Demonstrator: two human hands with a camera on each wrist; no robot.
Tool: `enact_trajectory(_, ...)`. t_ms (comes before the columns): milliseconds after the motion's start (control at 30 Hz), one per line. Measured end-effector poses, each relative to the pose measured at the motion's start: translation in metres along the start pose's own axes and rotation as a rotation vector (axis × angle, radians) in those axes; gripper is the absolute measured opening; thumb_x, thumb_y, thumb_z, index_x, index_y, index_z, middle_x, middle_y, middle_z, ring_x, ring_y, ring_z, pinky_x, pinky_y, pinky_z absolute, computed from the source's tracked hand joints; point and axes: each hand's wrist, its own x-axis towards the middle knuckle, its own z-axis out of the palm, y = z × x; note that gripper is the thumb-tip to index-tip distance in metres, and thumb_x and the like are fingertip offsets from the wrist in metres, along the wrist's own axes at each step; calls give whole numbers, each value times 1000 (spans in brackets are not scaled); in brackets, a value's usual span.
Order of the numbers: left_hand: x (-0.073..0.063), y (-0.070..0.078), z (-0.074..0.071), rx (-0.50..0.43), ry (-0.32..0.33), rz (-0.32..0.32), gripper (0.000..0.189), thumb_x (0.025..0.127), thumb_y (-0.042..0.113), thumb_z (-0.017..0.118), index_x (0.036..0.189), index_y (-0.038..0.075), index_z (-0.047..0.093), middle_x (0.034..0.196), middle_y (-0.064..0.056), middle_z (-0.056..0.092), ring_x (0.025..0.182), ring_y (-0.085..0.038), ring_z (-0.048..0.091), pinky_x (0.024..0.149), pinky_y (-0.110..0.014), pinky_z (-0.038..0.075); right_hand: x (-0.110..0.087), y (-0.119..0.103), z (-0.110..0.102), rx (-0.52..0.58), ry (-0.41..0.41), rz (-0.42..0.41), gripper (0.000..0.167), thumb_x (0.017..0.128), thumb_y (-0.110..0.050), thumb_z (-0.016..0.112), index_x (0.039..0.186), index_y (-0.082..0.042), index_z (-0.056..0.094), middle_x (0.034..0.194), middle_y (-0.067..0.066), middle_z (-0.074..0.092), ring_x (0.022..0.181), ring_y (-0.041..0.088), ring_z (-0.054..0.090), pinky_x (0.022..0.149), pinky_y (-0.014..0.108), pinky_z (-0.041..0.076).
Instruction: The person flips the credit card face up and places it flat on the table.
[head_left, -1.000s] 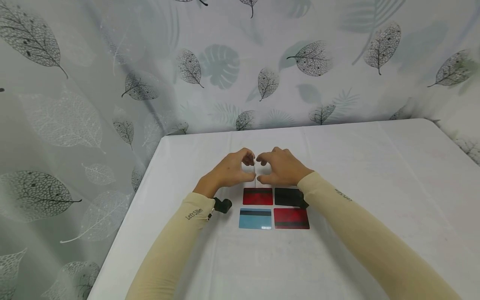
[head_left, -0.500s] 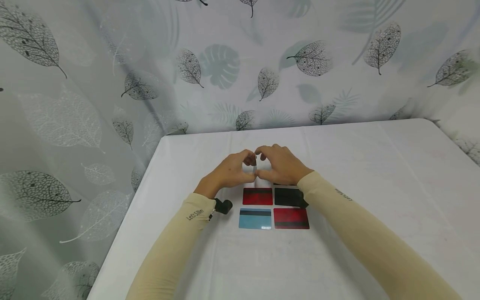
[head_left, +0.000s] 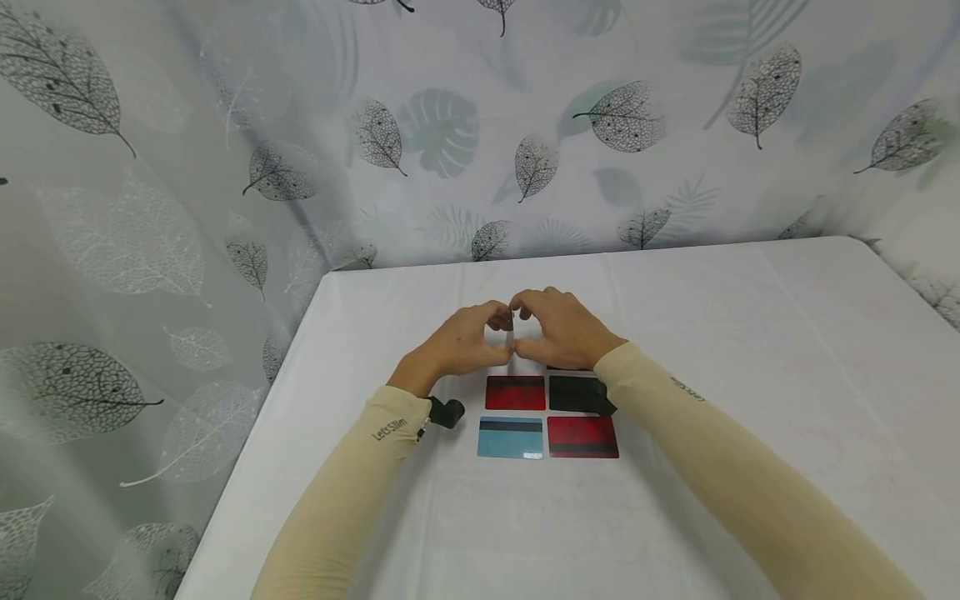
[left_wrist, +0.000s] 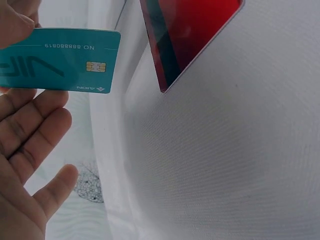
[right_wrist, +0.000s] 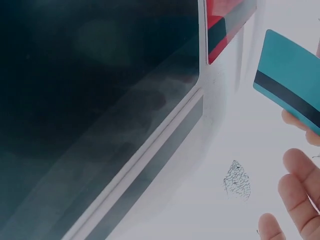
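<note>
In the head view, a teal card (head_left: 511,333) stands upright, almost edge-on, between the two hands. My left hand (head_left: 457,342) pinches it by its near and far edges, thumb nearest me. My right hand (head_left: 562,331) meets the same card from the other side, thumb and fingertips at its edges. The left wrist view shows the card's chip face (left_wrist: 75,65); a dark stripe crosses the back (right_wrist: 295,85) in the right wrist view. Below the hands lie a red card (head_left: 515,392), a black card (head_left: 577,394), a light blue card (head_left: 511,438) and another red card (head_left: 583,437).
A further card's dark edge (head_left: 566,368) shows beyond the black card, mostly hidden by the right hand. White cloth covers the table (head_left: 750,375). Leaf-printed fabric (head_left: 540,125) hangs behind and at the left. A black wrist device (head_left: 446,412) sticks out from the left cuff.
The right hand has moved left and its fingertips have come to the teal card, which the left hand was holding alone. The cards on the table have not moved.
</note>
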Motion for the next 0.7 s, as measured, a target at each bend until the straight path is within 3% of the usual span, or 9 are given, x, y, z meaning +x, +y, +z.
enact_trajectory(367, 0, 0, 3, -12, 4, 9, 53, 88, 23, 72, 135, 6, 56, 128, -9, 67, 124, -29, 61, 104, -46, 50, -1, 1, -2, 24, 23, -23, 50, 83, -33, 72, 126, -9, 65, 112, 9, 69, 98, 28, 59, 86, 47, 48)
enact_trajectory(700, -3, -6, 6, 10, -10, -36, 57, 86, 24, 72, 137, 7, 56, 130, -8, 67, 123, -24, 60, 106, -45, 49, -3, 3, -5, 43, 25, 8, 49, 85, -34, 72, 126, -8, 63, 111, 9, 70, 99, 28, 60, 85, 46, 51)
